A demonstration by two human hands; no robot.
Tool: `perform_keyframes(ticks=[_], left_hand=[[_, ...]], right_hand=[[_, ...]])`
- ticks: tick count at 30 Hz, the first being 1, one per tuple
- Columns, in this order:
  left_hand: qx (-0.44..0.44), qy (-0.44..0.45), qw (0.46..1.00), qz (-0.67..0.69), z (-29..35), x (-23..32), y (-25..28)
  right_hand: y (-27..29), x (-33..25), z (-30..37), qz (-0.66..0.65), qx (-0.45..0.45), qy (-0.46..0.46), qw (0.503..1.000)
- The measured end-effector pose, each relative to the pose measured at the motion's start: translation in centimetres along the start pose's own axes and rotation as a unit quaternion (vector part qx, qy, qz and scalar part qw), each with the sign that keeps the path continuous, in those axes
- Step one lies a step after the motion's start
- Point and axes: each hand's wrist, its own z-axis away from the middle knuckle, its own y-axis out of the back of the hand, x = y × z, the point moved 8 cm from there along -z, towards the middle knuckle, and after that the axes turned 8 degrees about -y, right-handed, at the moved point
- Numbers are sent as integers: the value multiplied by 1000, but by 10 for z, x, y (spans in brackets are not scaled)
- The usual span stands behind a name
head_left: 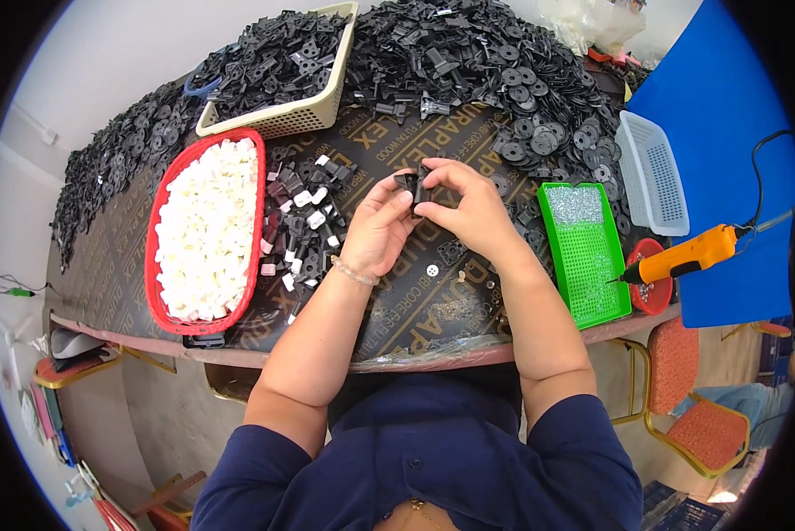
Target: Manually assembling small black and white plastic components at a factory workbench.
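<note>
Above the middle of the table, both my hands hold a small black plastic part (420,191). My left hand (381,223) closes on its left side with thumb and fingers. From the right, my right hand (468,209) pinches the same part between thumb and forefinger. Left of my left hand lies a loose heap of black parts with white blocks (307,217) fitted on some. A small white round disc (432,271) rests on the table below my hands.
A red basket (259,221) of white blocks stands left, a beige basket (313,115) of black parts behind it. Black pieces (450,57) pile along the back. At right are a green tray (585,274) of screws, a pale basket (652,177), a red bowl (652,295) and an orange electric screwdriver (685,254).
</note>
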Motion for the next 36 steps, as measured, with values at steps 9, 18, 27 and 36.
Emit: perform_keyframes(ticks=[9,18,27,36], left_hand=[[15,3,999,45,0,2,5],[15,-27,998,55,0,2,9],[0,-3,998,56,2,3,1],[-44,-68,987,-140,5,12,-7]], right_hand=[[-6,-25,5,-66,-8,61,996],[-8,-40,10,83,36,139,986],[-10,-47,14,161,62,214,962],[9,2,-3,-81,48,13,995]])
